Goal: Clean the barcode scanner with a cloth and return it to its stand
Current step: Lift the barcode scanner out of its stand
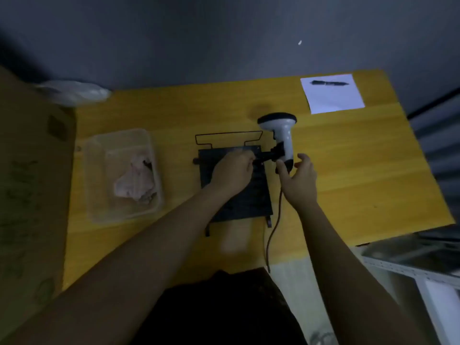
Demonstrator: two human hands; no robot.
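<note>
A white barcode scanner [281,131] with a dark head stands upright in the black clip of its stand [271,155], at the middle of the yellow table [361,170]. The stand's black base plate [249,197] lies flat under my left arm. My left hand [232,173] rests on the plate with its fingers closed on the stand's arm beside the clip. My right hand [300,180] is just below the scanner's handle, fingers apart, thumb and fingertips at the handle's bottom end. A pale pink cloth [135,181] lies crumpled in a clear plastic tub [99,155] to the left.
The scanner's brown cable [272,230] runs down off the table's near edge. A white paper sheet [333,98] with a black pen [328,83] lies at the far right. A cardboard box [27,185] stands at the left, a metal shelf [423,260] at the right.
</note>
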